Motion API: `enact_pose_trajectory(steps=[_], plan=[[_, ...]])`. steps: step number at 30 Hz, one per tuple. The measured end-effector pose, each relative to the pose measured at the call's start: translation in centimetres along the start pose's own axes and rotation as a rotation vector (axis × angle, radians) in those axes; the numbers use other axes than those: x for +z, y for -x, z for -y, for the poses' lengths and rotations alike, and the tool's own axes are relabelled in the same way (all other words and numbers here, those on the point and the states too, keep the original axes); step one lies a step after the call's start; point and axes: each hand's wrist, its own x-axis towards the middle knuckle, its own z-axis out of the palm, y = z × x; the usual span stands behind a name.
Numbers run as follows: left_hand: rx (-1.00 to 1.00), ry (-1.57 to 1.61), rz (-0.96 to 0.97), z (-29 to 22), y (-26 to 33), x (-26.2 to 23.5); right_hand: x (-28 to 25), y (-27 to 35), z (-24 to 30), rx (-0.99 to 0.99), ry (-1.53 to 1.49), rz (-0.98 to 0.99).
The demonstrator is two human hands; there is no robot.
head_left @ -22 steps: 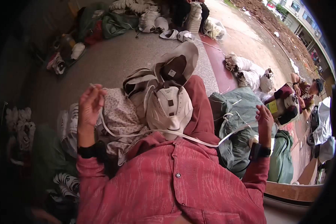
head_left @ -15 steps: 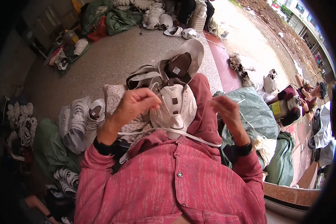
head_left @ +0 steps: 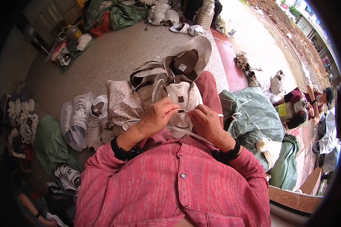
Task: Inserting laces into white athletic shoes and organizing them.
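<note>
A pale beige shoe upper [head_left: 195,96] with a perforated tongue rests on my lap, toe toward me. Both hands are over its lower part. My left hand [head_left: 159,115] pinches a white shoelace, a short piece of which shows by its fingertips. On the opposite edge my right hand [head_left: 207,120] is closed, thumb and fingers together at the lace near the eyelets. A loose length of the shoelace [head_left: 191,135] trails below both hands across my shirt. More uppers with brown linings [head_left: 186,62] lie just beyond, on my knees.
Left of my legs are a floral cloth [head_left: 123,100] and stacked white uppers [head_left: 77,117]. A green woven sack [head_left: 254,113] with a bundle of laces [head_left: 269,147] lies to the right. A co-worker [head_left: 297,104] sits at far right; another person's arm [head_left: 32,208] shows at lower left.
Both hands have come down and inward from raised, separated positions to meet at the shoe upper. The lace, earlier stretched across my lap, now loops around near the hands.
</note>
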Motion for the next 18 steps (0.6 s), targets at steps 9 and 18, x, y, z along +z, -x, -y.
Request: enact_pose_trajectory(steps=[9,18], plan=[[-0.067,0.089,0.045,0.1,-0.1,-0.3,0.0,-0.2,0.4,-0.066,0.022,0.004],[-0.091,0.080,0.073,0.1,-0.4,-0.3,-0.1,-0.4,-0.5,-0.057,-0.134,0.027]])
